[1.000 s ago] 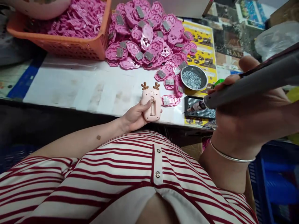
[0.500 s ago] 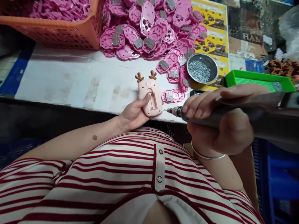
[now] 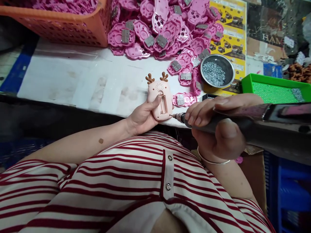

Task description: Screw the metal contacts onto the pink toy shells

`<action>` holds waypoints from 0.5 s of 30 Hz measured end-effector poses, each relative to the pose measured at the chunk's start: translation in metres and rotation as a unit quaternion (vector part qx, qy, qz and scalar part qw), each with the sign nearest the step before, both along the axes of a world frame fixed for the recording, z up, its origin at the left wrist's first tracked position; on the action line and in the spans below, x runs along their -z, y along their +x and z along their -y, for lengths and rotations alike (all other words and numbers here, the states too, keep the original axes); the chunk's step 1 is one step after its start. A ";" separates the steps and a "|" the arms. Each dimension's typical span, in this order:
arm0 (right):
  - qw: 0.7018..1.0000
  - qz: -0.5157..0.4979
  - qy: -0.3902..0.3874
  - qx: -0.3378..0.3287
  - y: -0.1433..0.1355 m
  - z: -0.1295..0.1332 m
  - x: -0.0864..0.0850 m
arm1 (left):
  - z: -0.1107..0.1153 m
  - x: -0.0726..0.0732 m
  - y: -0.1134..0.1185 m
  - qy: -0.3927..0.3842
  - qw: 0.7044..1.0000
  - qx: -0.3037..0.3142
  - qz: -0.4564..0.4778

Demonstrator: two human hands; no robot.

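A pale pink plastic toy case (image 3: pixel 155 98) with brown antlers lies back side up, its battery slot uncovered. My left hand (image 3: pixel 143 118) grips it from the lower left, the thumb pressed beside the slot. My right hand (image 3: pixel 216 127) is wrapped round a dark power screwdriver (image 3: pixel 250 124), held nearly level. The bit reaches the lower right corner of the case, at a screw hole; whether a screw is there is too small to tell. Just right of the case lies a pink shell part (image 3: pixel 185 99) with a grey plate.
Many pink shells (image 3: pixel 167 32) are heaped at the back. An orange basket (image 3: pixel 73 27) of pink pieces stands back left. Right of the heap are a metal bowl (image 3: pixel 232 75) of screws and a green tray (image 3: pixel 247 84). The white table (image 3: pixel 60 77) has its edge near my body.
The screwdriver bit has moved left from beside the case onto its lower right corner. The whole view has shifted slightly, and my left hand still holds the case.
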State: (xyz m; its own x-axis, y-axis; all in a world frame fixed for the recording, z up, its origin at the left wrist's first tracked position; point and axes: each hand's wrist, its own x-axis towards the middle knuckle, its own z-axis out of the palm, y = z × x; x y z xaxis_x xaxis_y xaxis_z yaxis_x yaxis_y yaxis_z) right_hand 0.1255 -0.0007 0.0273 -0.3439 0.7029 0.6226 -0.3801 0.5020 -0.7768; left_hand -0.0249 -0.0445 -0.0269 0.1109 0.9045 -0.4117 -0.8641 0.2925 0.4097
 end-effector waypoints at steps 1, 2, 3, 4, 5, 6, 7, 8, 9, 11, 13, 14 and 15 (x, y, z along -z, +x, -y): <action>1.000 -0.003 -0.005 -0.007 0.001 -0.001 0.001 | 0.000 0.000 0.000 -0.001 1.000 0.000 -0.001; 1.000 -0.010 -0.005 -0.019 0.001 -0.002 0.003 | 0.000 0.000 0.000 -0.002 1.000 0.001 -0.002; 0.999 -0.011 -0.006 -0.032 0.001 -0.003 0.004 | 0.000 0.000 0.000 -0.002 1.000 0.002 -0.003; 0.999 -0.012 -0.004 -0.046 0.000 -0.004 0.005 | -0.001 0.000 0.000 -0.002 1.000 0.004 -0.003; 0.998 -0.013 -0.001 -0.060 -0.001 -0.005 0.006 | -0.001 0.000 0.000 -0.003 1.000 0.005 -0.002; 0.997 -0.011 0.001 -0.071 -0.003 -0.006 0.006 | -0.001 0.000 0.000 -0.004 1.000 0.005 -0.001; 0.997 -0.007 0.003 -0.080 -0.005 -0.007 0.006 | -0.001 0.000 0.000 -0.007 1.000 0.004 -0.001; 0.996 -0.004 0.008 -0.092 -0.007 -0.008 0.006 | -0.002 0.000 0.000 -0.011 1.000 0.001 -0.002; 0.994 -0.002 0.015 -0.106 -0.010 -0.009 0.006 | -0.002 0.000 0.000 -0.014 1.000 -0.001 -0.003; 0.991 -0.007 0.035 -0.129 -0.014 -0.011 0.006 | -0.003 0.000 0.000 -0.021 1.000 -0.005 -0.006; 0.989 -0.009 0.042 -0.144 -0.015 -0.013 0.006 | -0.003 -0.001 0.000 -0.024 1.000 -0.006 -0.006; 0.988 -0.007 0.038 -0.147 -0.014 -0.013 0.007 | -0.003 -0.001 0.000 -0.023 1.000 -0.006 -0.003; 0.989 -0.005 0.031 -0.147 -0.013 -0.014 0.008 | -0.003 -0.001 0.000 -0.021 1.000 -0.006 -0.001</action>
